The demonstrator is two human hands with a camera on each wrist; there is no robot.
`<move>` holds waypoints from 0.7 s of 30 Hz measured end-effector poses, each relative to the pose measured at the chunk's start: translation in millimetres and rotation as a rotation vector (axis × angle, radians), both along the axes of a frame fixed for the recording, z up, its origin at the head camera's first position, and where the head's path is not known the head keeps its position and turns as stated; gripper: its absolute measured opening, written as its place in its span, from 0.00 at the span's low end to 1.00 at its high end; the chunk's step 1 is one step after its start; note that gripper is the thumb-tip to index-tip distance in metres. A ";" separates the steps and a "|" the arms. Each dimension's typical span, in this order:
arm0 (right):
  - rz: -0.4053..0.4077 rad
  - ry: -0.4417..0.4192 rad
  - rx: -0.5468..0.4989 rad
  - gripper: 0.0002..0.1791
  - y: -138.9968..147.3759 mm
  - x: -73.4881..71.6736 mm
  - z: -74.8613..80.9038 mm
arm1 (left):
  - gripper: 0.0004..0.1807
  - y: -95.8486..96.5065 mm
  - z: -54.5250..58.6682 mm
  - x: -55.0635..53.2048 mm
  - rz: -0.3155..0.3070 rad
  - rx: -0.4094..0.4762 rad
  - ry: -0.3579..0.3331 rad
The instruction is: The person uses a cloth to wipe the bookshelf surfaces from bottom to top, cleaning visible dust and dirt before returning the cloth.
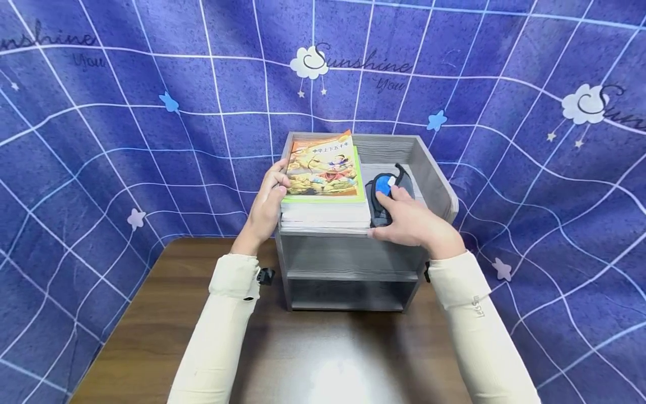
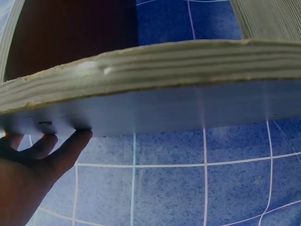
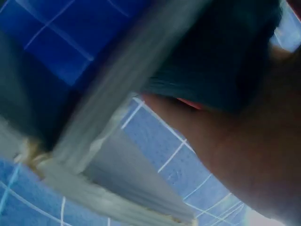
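Note:
My right hand point(image 1: 411, 219) grips a dark fabric item with a blue patch point(image 1: 384, 184) in the top compartment of a small grey shelf point(image 1: 350, 276), right of a stack of books point(image 1: 325, 216). Its fingers lie over the top and the thumb is at the near side; its exact kind cannot be told. In the right wrist view the dark item point(image 3: 207, 61) is blurred beside the shelf edge. At the shelf's left side, my left hand point(image 1: 264, 207) rests by the books, and its fingertips point(image 2: 83, 134) touch the outer side panel point(image 2: 164, 106).
The top book point(image 1: 323, 168) has a colourful illustrated cover. Two lower shelf levels face me. The shelf stands on a brown wooden table point(image 1: 192, 292), close to a blue curtain point(image 1: 227, 134) with white lines and clouds. The shelf's right wall point(image 1: 436, 174) rises beside the right hand.

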State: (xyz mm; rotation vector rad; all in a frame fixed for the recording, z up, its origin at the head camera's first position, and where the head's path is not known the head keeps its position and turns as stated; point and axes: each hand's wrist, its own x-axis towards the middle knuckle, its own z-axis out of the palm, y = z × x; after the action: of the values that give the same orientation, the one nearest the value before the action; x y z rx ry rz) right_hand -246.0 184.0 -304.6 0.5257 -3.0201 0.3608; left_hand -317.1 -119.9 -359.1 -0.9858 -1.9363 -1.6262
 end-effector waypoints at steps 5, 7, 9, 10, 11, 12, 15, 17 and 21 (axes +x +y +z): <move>-0.045 -0.105 -0.013 0.68 -3.5 -14.5 -10.5 | 0.12 3.2 8.8 11.2 0.004 -0.001 -0.007; -0.029 -0.128 -0.041 0.71 -4.5 -18.7 -10.3 | 0.12 5.0 11.9 15.2 0.018 0.008 0.003; -0.007 -0.169 -0.057 0.69 -2.9 -22.0 -8.7 | 0.12 7.0 11.5 15.3 0.026 0.016 0.006; 0.007 -0.189 -0.065 0.67 -1.5 -23.4 -7.3 | 0.12 7.8 9.8 13.5 0.028 0.022 0.011; 0.020 -0.211 -0.065 0.65 0.1 -24.6 -5.9 | 0.12 8.3 7.7 11.1 0.030 0.025 0.012; 0.034 -0.230 -0.062 0.62 1.6 -25.8 -4.6 | 0.12 8.5 5.2 8.0 0.035 0.027 0.017; 0.060 -0.294 -0.062 0.56 5.5 -28.5 -0.7 | 0.13 8.2 -2.5 -1.2 0.043 0.032 0.031; 0.063 -0.328 -0.059 0.53 5.6 -31.1 1.8 | 0.13 7.2 -5.4 -4.8 0.050 0.035 0.040; 0.052 -0.374 -0.055 0.48 -2.7 -39.8 9.6 | 0.14 4.3 -6.1 -6.1 0.054 0.066 0.053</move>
State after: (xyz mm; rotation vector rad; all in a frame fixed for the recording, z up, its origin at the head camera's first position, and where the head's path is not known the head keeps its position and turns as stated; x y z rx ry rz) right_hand -285.8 181.3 -295.0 0.5932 -3.3437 0.6069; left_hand -323.2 -115.6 -365.1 -0.9337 -1.8459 -1.6076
